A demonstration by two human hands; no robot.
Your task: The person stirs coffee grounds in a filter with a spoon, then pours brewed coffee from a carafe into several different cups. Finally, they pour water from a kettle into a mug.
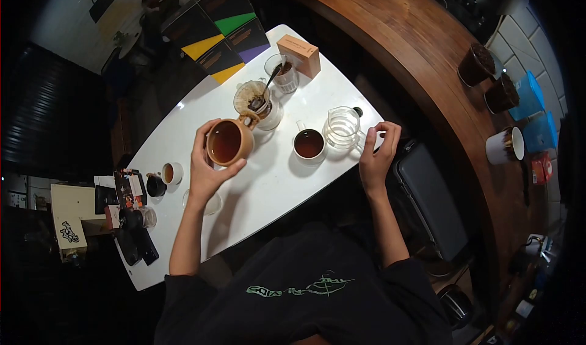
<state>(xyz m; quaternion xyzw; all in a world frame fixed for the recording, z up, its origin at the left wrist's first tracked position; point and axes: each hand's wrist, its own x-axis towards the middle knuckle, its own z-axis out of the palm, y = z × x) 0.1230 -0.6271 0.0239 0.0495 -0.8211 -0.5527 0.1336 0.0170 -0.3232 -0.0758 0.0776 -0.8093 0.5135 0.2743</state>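
My left hand (pixel 207 165) is wrapped round a tan cup (pixel 246 142) of dark brown coffee, raised above the white table. Loosely curled, my right hand (pixel 378 156) has a gap between thumb and fingers, close beside the handle of a clear glass carafe (pixel 342 128). Left of the carafe stands a white mug (pixel 309 157) with dark coffee in it. Behind the tan cup, a dripper (pixel 251 96) holding a stained paper filter and wet grounds sits on a glass server (pixel 273 116). A ribbed glass (pixel 285 79) with dark contents and a spoon is farther back.
The white table (pixel 268 192) also bears an orange-brown box (pixel 300 55) at its far end. A small white cup (pixel 172 173), dark cup (pixel 156 186) and phone (pixel 146 246) lie left. A curved wooden counter (pixel 421 58) runs along the right, above a dark chair (pixel 430 198).
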